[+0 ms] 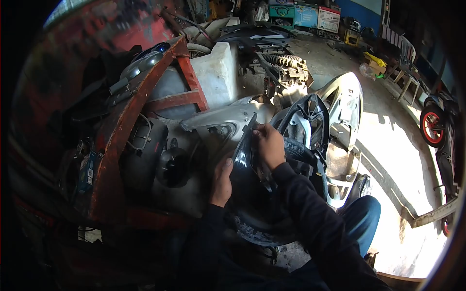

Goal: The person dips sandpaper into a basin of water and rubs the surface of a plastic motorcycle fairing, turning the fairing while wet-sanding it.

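Two bare hands: close together at one black panel (244, 154), above the cluttered floor.
Right hand (270, 144): grip closed at the panel's upper part, fingers bent and pinched together.
Left hand (222, 183): at the panel's lower left side, thumb pointing up; its other fingers are hidden, so whether the grip is closed on the panel cannot be told.
Black panel: upright and leaning slightly, glossy where light catches it, between the hands.
Tire (259, 236): dark and dusty, below the panel, near the person's bent knee (363, 220) in blue trousers.
Red frame (114, 160): worn, chipped paint, slanting up along the left, a small blue box (88, 169) beside it.
Pale body part (350, 104): standing to the right, partly in sun, next to a dark curved part (310, 109).
Floor (335, 60): grey and stained, shaded toward the back, with a glaring sunlit patch on the right.
Springs (291, 61): coiled, brightly lit, beyond the hands.
Back of the room: several boxes (306, 17) before a blue wall (365, 14), with a yellow crate (352, 37) nearby.
Right side: a pale plastic chair (402, 44) and a motorcycle wheel (432, 126) with a red rim.
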Available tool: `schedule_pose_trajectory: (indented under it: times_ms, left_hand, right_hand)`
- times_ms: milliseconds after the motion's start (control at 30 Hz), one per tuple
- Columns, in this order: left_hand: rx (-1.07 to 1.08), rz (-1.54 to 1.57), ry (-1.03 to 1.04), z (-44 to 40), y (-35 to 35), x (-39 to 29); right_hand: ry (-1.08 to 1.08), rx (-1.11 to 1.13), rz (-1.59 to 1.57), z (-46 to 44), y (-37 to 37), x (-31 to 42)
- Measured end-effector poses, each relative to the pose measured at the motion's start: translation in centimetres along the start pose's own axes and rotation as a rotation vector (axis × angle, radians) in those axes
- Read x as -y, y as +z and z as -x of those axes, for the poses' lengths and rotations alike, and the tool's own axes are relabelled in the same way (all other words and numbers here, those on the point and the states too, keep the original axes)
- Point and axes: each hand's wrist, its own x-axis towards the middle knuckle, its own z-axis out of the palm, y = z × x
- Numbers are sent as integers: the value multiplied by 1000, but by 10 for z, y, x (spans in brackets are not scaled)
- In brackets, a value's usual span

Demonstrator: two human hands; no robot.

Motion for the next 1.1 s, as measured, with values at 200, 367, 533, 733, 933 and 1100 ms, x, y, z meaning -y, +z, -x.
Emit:
schedule_pose_trajectory:
  times_ms: [200,367,533,733,933,1100]
  left_hand:
    - [82,-123,-48,-15,-19,10]
    - [112,-187,-65,-21,-17,-14]
    - [3,-914,120,-31,-29,-14]
    - [-42,-959,30,-62,-69,0]
    - [-65,-910,16,-75,-79,-3]
    - [-78,-985,33,-80,-92,16]
  right_hand:
    - [-124,299,-45,-4,-39,-52]
    - [-324,512,45,13,-49,-52]
    - [-58,323,-31,31,-48,-95]
    - [424,-55,-74,41,-72,-207]
    - [732,272,-413,118,-52,-308]
    - [-213,607,579,154,-39,-363]
